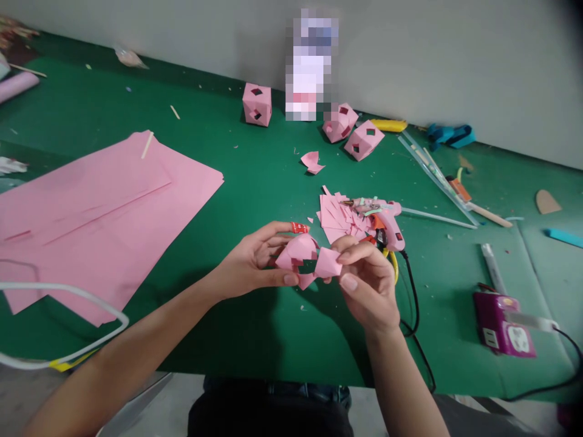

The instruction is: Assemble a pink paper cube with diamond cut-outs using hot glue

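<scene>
Between my two hands is a pink folded-paper shape (298, 249) with an opening in its middle, held above the green table. My left hand (262, 258) grips its left side, thumb below and fingers behind; a red wrap circles one fingertip. My right hand (371, 282) pinches a pointed flap at the right end between thumb and fingers. Just beyond my right hand lies a pink hot glue gun (387, 221), its nozzle resting over a pile of pink paper pieces (334, 224). A single folded pink piece (312, 162) lies farther back.
Pink paper cubes with cut-outs (257, 106) stand near the back wall. Large pink sheets (182, 170) cover the left side. On the right are a purple box (503, 325) with a cable, glue sticks (437, 176) and a brush-like wooden-handled tool (489, 213). The glue gun's black cord (415, 297) runs to the front edge.
</scene>
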### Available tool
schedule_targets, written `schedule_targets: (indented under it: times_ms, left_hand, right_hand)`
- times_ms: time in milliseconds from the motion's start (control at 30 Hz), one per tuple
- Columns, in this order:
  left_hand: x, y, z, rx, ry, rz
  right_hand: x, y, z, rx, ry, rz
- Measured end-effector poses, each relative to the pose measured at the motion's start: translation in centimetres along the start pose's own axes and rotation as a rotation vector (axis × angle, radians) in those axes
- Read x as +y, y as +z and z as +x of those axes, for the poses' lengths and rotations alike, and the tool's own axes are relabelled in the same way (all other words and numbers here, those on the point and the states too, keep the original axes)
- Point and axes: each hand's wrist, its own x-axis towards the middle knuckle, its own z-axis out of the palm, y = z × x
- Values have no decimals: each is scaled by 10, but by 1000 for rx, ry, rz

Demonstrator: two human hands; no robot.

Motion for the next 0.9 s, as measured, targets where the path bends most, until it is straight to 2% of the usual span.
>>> schedule_targets:
  times_ms: [133,333,600,800,900]
  left_hand:
    - [-1,-1,0,35,20,48]
    - [-2,1,-2,13,17,62]
    - [-6,1,-5,-88,134,138]
    - [-6,3,-6,-36,239,219]
    - [-7,2,-5,-25,238,256]
  right_hand:
    - [-1,1,0,19,36,-6]
    - [-1,4,2,36,74,25]
    - [0,4,2,5,90,31]
    - [0,5,0,-36,68,77]
    - [-1,6,0,-8,56,84]
